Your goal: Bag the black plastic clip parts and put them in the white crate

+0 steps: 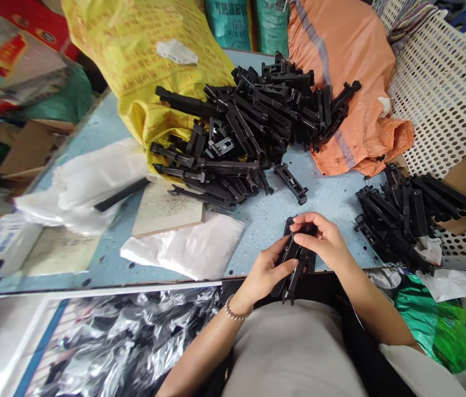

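Observation:
Both of my hands hold a long black plastic part (294, 264) at the near edge of the blue speckled table (266, 220). My left hand (264, 273) wraps round its lower half, thumb on top. My right hand (321, 240) is curled over its upper end, fingertips pinching it. The part points down toward my lap. A big heap of the same black parts (249, 127) lies further back in the middle. A smaller pile of black parts (406, 215) sits to the right of my hands.
A yellow sack (142, 60) and an orange sack (348, 82) lie at the back. A white perforated basket (451, 105) stands right. White plastic bags (187, 248) and a beige board (167, 209) lie left. Clear crumpled bags (134, 336) fill a bin below the table.

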